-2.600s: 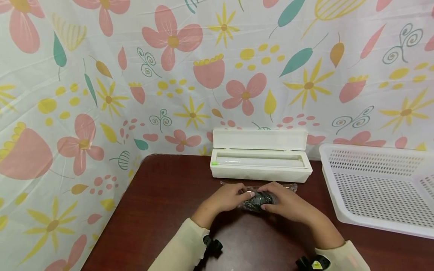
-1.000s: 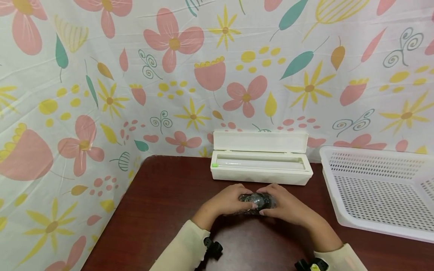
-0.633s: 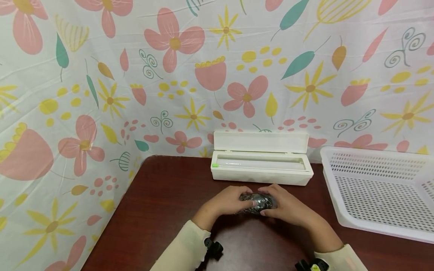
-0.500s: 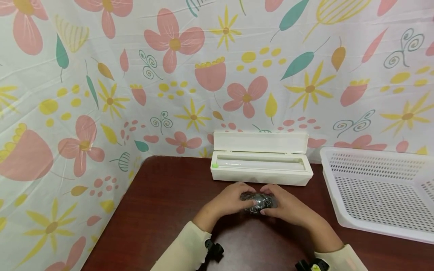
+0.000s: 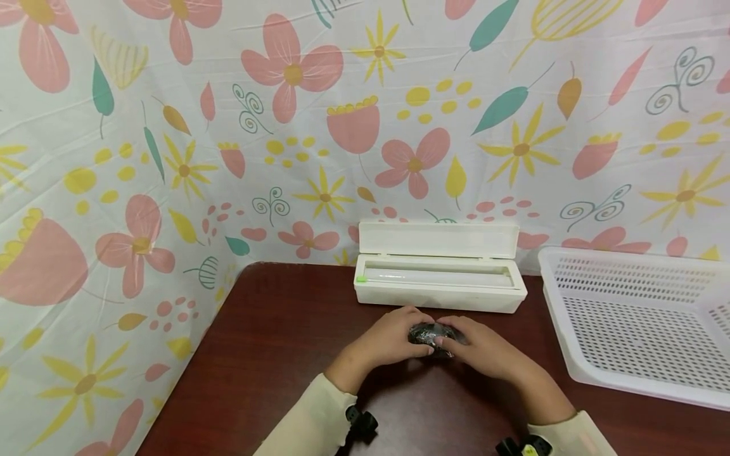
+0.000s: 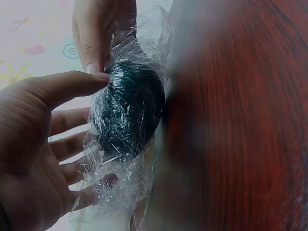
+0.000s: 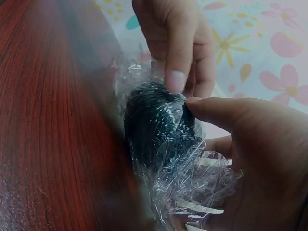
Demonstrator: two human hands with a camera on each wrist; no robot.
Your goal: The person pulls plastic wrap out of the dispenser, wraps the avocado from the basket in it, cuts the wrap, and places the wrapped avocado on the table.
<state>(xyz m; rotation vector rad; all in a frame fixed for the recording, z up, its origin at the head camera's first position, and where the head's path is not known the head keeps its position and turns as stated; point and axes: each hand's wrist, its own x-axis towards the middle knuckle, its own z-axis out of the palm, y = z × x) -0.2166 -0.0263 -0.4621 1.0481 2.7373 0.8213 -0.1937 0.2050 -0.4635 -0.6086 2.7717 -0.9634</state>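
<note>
A dark green, rounded object, wrapped in crinkled cling film, sits between both hands just above or on the table. My left hand holds its left side, thumb on the near face and fingers behind. From the right, my right hand grips it with its thumb pressing the film. In the left wrist view, both thumbs meet near the top of the wrapped object. Loose film hangs off the wrapped object toward the fingers in the right wrist view. Parts of the fingers are hidden behind it.
Behind the hands stands a white cling film box, its lid raised and a film roll inside. A white perforated basket is at the right. Floral cloth hangs behind the dark red table.
The film that spread out at both sides is now gathered closer around the object. My right thumb has moved up onto its near face, and the left thumb has slid lower.
</note>
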